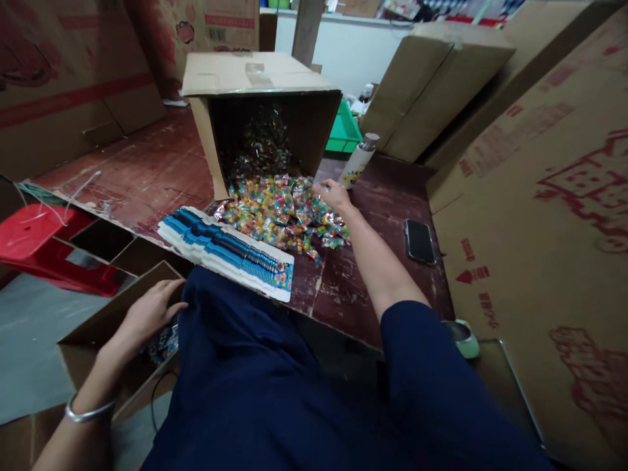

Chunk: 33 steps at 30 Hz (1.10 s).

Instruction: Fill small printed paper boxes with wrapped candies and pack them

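Observation:
A pile of small clear packets of colourful candy point(275, 212) spills from a cardboard box point(260, 73) lying on its side on the table. My right hand point(334, 195) is at the right edge of the pile, fingers loosely apart and partly turned from view; I see nothing held in it. At the table's front edge lies a fanned stack of blue and white printed cards point(226, 252). Low on the left, my left hand point(153, 306) hangs open beside my knee, over an open carton point(93, 327) holding more small packets point(165, 341).
Right of the pile stand a white bottle point(358, 160) and a green crate point(343, 131); a phone point(419, 241) lies further right. Large cartons point(540, 216) wall the right side. A red stool point(44, 245) stands left, below the brown tabletop point(142, 154).

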{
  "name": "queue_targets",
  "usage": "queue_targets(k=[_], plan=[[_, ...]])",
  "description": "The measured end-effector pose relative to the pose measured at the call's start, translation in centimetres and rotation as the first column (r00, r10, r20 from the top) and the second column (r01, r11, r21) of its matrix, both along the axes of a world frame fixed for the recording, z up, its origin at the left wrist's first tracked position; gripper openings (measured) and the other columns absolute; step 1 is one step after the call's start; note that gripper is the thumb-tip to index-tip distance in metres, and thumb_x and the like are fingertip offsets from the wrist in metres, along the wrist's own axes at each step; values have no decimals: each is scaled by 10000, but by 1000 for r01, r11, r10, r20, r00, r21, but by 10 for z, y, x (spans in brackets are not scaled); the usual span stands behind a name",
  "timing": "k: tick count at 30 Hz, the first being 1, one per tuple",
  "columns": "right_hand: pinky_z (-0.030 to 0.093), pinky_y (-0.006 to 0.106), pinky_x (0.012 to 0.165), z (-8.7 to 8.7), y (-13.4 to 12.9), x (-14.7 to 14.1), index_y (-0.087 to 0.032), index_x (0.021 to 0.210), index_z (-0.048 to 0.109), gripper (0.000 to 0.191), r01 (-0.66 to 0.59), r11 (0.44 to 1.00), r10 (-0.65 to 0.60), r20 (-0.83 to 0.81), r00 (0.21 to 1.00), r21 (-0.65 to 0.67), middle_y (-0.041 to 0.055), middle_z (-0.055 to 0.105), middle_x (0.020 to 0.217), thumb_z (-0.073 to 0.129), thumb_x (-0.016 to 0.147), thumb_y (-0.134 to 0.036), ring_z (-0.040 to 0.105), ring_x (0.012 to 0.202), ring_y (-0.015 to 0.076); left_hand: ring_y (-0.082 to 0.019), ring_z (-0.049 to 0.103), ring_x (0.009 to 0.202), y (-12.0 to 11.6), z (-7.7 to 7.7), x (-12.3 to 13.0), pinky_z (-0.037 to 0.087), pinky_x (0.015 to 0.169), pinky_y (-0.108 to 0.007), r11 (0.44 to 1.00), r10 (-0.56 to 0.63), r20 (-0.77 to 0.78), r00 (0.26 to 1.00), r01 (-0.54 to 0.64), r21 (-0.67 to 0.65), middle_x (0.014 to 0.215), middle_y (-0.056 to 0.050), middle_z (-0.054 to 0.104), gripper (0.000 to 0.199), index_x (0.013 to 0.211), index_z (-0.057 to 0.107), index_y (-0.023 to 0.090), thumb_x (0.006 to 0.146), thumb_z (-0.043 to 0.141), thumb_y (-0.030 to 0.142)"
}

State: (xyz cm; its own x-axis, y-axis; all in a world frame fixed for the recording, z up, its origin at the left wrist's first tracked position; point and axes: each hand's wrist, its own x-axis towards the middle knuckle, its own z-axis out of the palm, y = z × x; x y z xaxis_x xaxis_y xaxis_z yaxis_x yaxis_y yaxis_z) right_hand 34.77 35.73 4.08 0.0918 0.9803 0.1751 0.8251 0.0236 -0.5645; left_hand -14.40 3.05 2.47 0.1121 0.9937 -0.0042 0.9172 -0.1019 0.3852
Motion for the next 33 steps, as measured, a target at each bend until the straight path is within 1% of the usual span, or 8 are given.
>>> queue_targets(k=[2,5,8,10,13,16,28,33], plan=[[454,421,1082,-4,28,-6,-152,1365,667,639,50,996,-52,-16,999,-75,184,690,1388,570,952,-629,629,1273,326,-306,676,1255,8,-10,44,541,1091,-454,989,-103,70,992,95,116,1356,-118,697,399,1296,674,242,965,584,445],[439,458,1100,-12,56,-18,-154,1386,652,704,110,984,-115,-28,993,-140,201,682,1391,536,948,-693,619,1291,343,-304,623,1349,24,-28,119,541,1110,-456,913,-320,96,942,281,295,1393,-152,677,353,1317,679,234,998,573,343],[433,514,1094,-26,66,-26,-161,1310,694,695,146,972,-149,-4,989,-186,207,694,1356,548,926,-722,611,1276,371,-388,496,1474,35,-45,177,422,1187,-626,851,-438,-32,899,426,306,1525,-177,588,474,1441,619,254,971,636,317],[423,546,1096,-36,62,-28,-180,1283,699,671,186,961,-182,35,983,-206,204,679,1371,548,922,-725,582,1296,384,-420,425,1518,39,-52,198,297,1222,-712,839,-460,-80,884,462,289,1602,-179,508,509,1485,589,265,983,626,338],[412,557,1106,-48,44,-26,-204,1267,693,616,235,953,-225,77,971,-192,193,663,1377,511,947,-697,555,1312,384,-445,351,1553,40,-57,208,161,1242,-757,847,-457,-84,886,462,264,1655,-164,432,510,1501,582,270,1005,586,390],[397,560,1124,-53,17,-26,-215,1242,694,543,292,943,-281,87,956,-161,184,659,1366,501,966,-642,531,1326,380,-452,309,1570,40,-57,208,116,1247,-761,864,-448,-49,893,447,232,1670,-148,407,510,1511,577,276,1012,567,382],[335,564,1148,-58,-110,-40,-205,1107,658,408,469,878,-459,112,881,-91,177,646,1328,462,981,-540,488,1330,355,-470,282,1575,41,-49,203,147,1220,-789,870,-456,-45,889,455,189,1666,-171,413,480,1457,628,239,1011,551,399],[300,619,1169,-53,-144,-44,-166,1149,655,406,472,879,-464,100,880,-74,209,647,1344,469,989,-489,484,1350,370,-445,296,1576,42,-50,200,175,1229,-763,866,-450,-88,889,458,198,1657,-148,439,479,1459,625,269,1007,560,415]])
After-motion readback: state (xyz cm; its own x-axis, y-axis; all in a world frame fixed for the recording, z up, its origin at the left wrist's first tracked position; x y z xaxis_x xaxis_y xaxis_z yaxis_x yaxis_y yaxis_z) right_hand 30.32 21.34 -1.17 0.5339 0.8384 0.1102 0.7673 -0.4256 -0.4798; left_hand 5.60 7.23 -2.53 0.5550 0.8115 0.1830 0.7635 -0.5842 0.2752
